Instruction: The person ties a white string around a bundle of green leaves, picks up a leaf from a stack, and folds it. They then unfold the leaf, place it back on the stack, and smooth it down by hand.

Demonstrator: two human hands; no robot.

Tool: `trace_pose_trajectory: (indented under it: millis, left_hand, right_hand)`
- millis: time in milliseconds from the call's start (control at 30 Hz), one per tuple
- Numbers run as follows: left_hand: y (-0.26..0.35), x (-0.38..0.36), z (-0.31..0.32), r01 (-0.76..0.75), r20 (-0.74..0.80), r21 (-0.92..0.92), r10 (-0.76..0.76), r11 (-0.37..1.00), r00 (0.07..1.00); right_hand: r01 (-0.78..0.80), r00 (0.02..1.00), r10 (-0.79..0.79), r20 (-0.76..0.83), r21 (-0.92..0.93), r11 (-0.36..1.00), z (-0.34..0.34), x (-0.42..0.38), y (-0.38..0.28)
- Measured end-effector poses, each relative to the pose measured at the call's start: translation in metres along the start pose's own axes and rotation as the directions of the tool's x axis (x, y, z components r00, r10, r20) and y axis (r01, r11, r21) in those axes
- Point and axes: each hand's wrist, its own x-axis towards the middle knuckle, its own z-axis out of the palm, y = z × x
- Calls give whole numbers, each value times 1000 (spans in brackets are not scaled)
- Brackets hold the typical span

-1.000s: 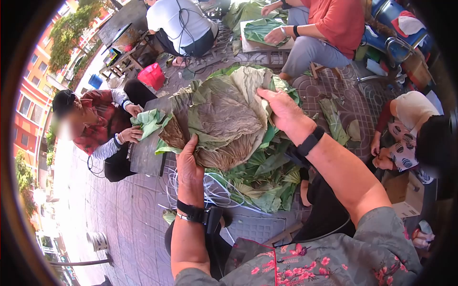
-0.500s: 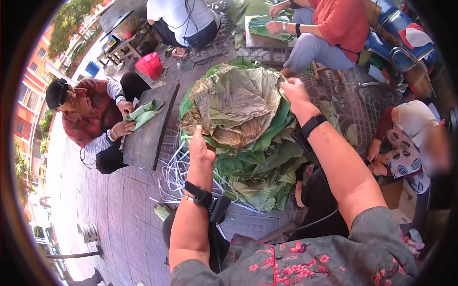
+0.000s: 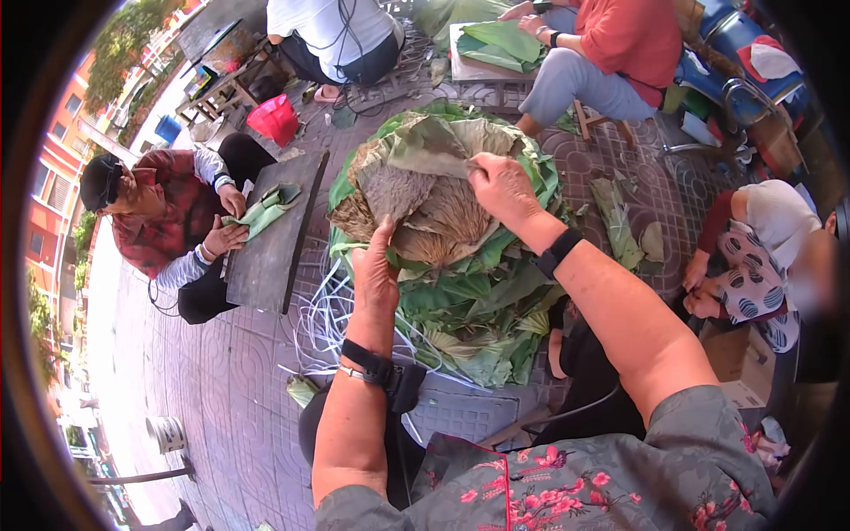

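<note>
A large pile of leaves (image 3: 478, 310) stands before me, green around the sides, with brown, wrinkled dried leaves on top. My right hand (image 3: 506, 190) pinches the edge of a dried leaf (image 3: 425, 157) and holds it folded over, lifted above the pile. At the pile's near left side, my left hand (image 3: 374, 270) has its thumb pressed on the brown leaves, with the fingers closed around the edge and partly hidden. White plastic strips (image 3: 323, 327) lie tangled by the pile's lower left.
To the left, a person folds a green leaf (image 3: 273, 212) on a dark board (image 3: 297, 243). At the upper right another person sits by leaves on a board (image 3: 469, 66). A red bucket (image 3: 274, 121) stands behind, and loose leaves (image 3: 617, 221) lie on the paving at right.
My right hand has moved left and inward, folding the dried leaf's edge over the pile. My left hand has shifted slightly. The person at upper right has drawn their hands back from the leaves.
</note>
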Motion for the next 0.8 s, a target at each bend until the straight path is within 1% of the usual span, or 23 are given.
trace_pose_trajectory:
  millis: [33,100,133,167,233,267,367,400,467,500,533,633,667,767,800]
  left_hand:
    - [-2,-1,3,-81,15,94,79,992,997]
    - [-5,0,8,-241,70,275,231,931,970]
    - [-10,3,9,-330,82,378,323,865,943]
    - [-18,8,6,-401,73,427,412,810,908]
    - [-30,15,3,-519,69,525,574,675,816]
    - [-32,20,-1,-500,94,527,538,687,838]
    - [-34,27,-7,-416,-16,515,493,750,870]
    - [-29,24,-3,-400,-40,547,500,735,865]
    - [-19,16,4,-243,-239,416,363,876,900]
    - [-14,11,9,-167,-326,334,280,928,903]
    - [-14,12,6,-115,-391,312,238,943,889]
    - [-18,22,-13,-12,-490,80,50,997,871]
    - [-22,25,-20,-18,-482,81,55,997,874]
    - [-1,5,-7,106,-507,42,-70,993,859]
    - [7,1,-13,192,-577,137,-79,972,813]
  right_hand:
    - [-97,995,97,-14,0,995,1,4,5]
    - [-286,957,286,-46,4,958,1,12,18]
    - [-395,915,402,7,208,895,3,13,24]
    - [-447,887,461,40,329,832,4,13,30]
    - [-532,818,560,131,543,650,3,11,33]
    - [-628,748,626,220,540,560,-2,13,36]
    - [-659,664,722,196,610,441,-2,8,34]
    - [-669,654,728,206,607,429,-2,8,37]
    - [-687,635,738,227,603,405,-6,6,44]
    - [-685,640,741,203,587,431,-6,6,49]
    - [-683,645,742,179,570,456,-4,7,53]
    - [-655,683,722,111,529,539,1,9,73]
    - [-641,700,709,88,516,569,4,9,80]
    - [-675,658,747,98,517,527,-2,8,72]
    - [-677,661,743,101,507,533,-3,8,73]
